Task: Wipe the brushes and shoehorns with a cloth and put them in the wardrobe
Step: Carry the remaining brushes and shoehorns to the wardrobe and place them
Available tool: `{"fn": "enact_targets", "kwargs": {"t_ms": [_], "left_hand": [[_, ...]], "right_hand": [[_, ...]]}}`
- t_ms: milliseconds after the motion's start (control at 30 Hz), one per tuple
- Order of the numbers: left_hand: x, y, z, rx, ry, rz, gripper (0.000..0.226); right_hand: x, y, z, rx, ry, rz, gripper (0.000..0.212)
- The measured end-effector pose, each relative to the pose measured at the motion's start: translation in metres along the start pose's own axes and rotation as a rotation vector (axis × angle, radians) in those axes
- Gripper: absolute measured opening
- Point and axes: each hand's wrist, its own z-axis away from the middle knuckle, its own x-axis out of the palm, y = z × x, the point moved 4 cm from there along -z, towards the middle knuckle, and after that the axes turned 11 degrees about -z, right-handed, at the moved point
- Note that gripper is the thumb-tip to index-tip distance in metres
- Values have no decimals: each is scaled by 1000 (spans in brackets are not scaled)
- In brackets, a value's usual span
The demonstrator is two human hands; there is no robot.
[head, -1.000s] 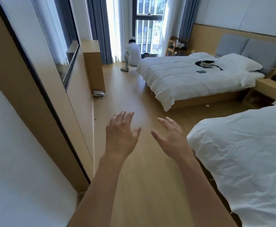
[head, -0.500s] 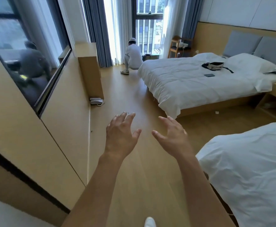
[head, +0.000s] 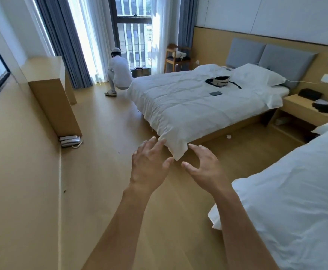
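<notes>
Both hands are held out in front of the body, over the wooden floor [head: 104, 172], and both are empty. On the left hand [head: 149, 168] the fingers are spread and nearly straight; on the right hand [head: 207, 170] they are spread and a little bent, and neither hand touches anything.

No brush, shoehorn or cloth shows clearly in this view, and no wardrobe is visible, so I cannot say which way they lie from the hands. Something dark with a fringed end lies on the nightstand [head: 303, 106], far ahead and to the right of the right hand, but it is too blurred to name. If that is a task thing, the right hand is the nearer one, in my judgement.

Just beyond the fingertips hangs the corner of the far bed [head: 178, 106], with a small bag [head: 220, 81] and a phone [head: 215, 93] on it. Close to the right forearm is the near bed [head: 295, 201]. Ahead and to the left a person [head: 118, 73] crouches by the window [head: 134, 32], and two telephones [head: 69, 141] lie on the floor beside a wooden cabinet [head: 56, 98].

I judge that the task is at a searching step.
</notes>
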Motion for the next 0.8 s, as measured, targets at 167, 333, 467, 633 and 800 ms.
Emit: {"fn": "enact_targets", "kwargs": {"t_ms": [167,333,467,633,800], "left_hand": [[41,19,-93,136,-48,73,62],[66,36,-199,328,-112,137,60],[78,53,-282,436,-173,161,60],[105,86,-344,538,-240,175,59],[145,124,-395,603,-293,187,59]], "right_hand": [[-16,32,-74,89,105,-57,64],[-34,40,-159,163,254,-89,63],[-47,39,-220,215,333,-102,61],[-61,60,-265,319,434,-107,61],[-86,94,-306,416,504,-60,62]]}}
